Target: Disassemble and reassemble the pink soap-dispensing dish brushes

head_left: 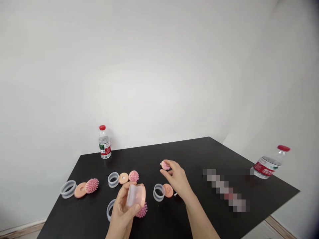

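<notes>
Left hand (122, 207): fingers wrapped round translucent ring (132, 196) with peach disc (143, 196), nearer left edge of desk (186, 152) than right corner | Right hand (177, 176): fingers pinching pink bristle head (164, 165), towards far edge | Handling: probably best gripping lightly, sparing bristles
</notes>
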Available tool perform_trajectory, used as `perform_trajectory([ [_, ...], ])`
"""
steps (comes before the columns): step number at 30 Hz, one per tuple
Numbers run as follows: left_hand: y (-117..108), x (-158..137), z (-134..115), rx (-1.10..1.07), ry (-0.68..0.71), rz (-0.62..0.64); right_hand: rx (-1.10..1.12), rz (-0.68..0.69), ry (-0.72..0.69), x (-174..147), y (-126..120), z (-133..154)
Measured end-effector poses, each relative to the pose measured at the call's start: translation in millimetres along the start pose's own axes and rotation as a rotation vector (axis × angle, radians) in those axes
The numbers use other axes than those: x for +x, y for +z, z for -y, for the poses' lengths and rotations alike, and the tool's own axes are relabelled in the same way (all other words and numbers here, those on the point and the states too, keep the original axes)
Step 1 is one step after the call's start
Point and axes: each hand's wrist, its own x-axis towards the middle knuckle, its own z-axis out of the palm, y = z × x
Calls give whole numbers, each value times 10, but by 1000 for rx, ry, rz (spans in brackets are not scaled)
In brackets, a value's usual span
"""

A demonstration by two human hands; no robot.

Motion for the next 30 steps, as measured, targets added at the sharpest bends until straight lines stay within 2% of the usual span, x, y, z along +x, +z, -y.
perform_trajectory([
  [4, 25, -16, 55, -43, -18, 56, -299, 154, 80, 283, -130, -127],
  [8, 17, 21, 93, -26, 92, 91, -384, 252, 155, 498, 41, -272],
  [11, 4, 57, 90, -34, 144, 172, -426, 293, 175, 567, 165, -337],
  [14, 2, 67, 64, -21, 164, 197, -412, 291, 150, 549, 156, -311],
  [17, 9, 52, 46, -19, 126, 158, -330, 284, 76, 435, 30, -161],
  [20, 17, 34, 49, -11, 118, 118, -145, 324, -30, 218, -149, 118],
  [22, 18, 25, 51, 10, 107, 95, 187, 420, -114, 45, -269, 344],
  [24, 13, 18, 46, 43, 79, 73, 359, 479, -136, -112, -368, 555],
  [26, 5, 14, 32, 94, 64, 72, 382, 504, -167, -228, -425, 717],
  [30, -9, 15, 2, 196, 115, 131, 212, 480, -218, -339, -409, 864],
])
